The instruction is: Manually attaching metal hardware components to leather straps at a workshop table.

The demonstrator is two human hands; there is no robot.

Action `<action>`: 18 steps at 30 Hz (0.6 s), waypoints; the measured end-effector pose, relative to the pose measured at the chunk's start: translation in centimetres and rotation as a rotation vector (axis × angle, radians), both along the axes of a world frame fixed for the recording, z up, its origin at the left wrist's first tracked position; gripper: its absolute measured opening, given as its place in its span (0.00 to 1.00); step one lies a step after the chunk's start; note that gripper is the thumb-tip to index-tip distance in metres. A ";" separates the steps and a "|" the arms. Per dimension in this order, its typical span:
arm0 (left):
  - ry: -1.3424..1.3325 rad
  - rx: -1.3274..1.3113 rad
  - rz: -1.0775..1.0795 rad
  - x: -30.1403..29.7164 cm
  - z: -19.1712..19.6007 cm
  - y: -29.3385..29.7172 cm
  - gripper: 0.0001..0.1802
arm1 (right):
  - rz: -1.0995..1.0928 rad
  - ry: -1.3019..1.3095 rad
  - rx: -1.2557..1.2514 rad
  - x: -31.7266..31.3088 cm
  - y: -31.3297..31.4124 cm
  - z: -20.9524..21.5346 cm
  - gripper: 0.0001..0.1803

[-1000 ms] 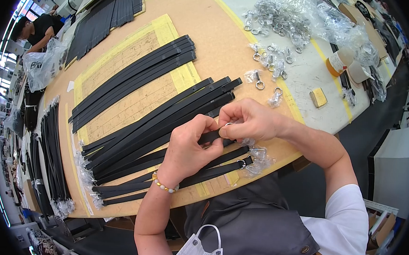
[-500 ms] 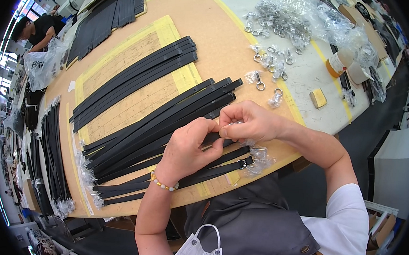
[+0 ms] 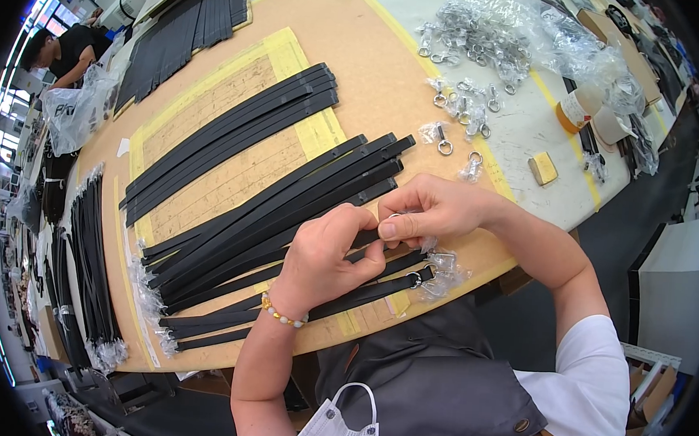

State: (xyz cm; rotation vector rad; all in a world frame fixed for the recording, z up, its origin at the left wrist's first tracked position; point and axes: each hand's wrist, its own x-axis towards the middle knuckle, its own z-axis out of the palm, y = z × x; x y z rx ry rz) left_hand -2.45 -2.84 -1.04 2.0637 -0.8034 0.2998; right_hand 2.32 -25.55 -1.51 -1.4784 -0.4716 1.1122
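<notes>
My left hand grips the end of a black strap that lies among several long black straps on the brown table. My right hand pinches a small metal ring at that strap's end, fingertips against the left hand. Below the hands lie straps with metal clasps in clear plastic wrap fitted at their ends.
A second bundle of black straps lies farther back on a yellow sheet. Loose metal clasps in plastic and a big bag of them sit at the right rear. More straps lie at left. Another person works far left.
Both hands stay together at the strap's end; the fingers have shifted slightly, nothing else moved.
</notes>
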 end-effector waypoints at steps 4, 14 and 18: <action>-0.023 0.037 -0.039 0.2 0.1 0.2 0.14 | -0.062 -0.099 0.193 -0.6 0.9 -1.2 0.17; 0.496 -0.237 -0.139 -0.2 0.6 1.0 0.18 | -0.182 -0.237 0.367 -2.2 2.4 -2.7 0.12; 0.598 -0.304 -0.106 -0.3 1.5 1.3 0.19 | -0.086 -0.086 0.290 -1.0 0.8 -0.2 0.14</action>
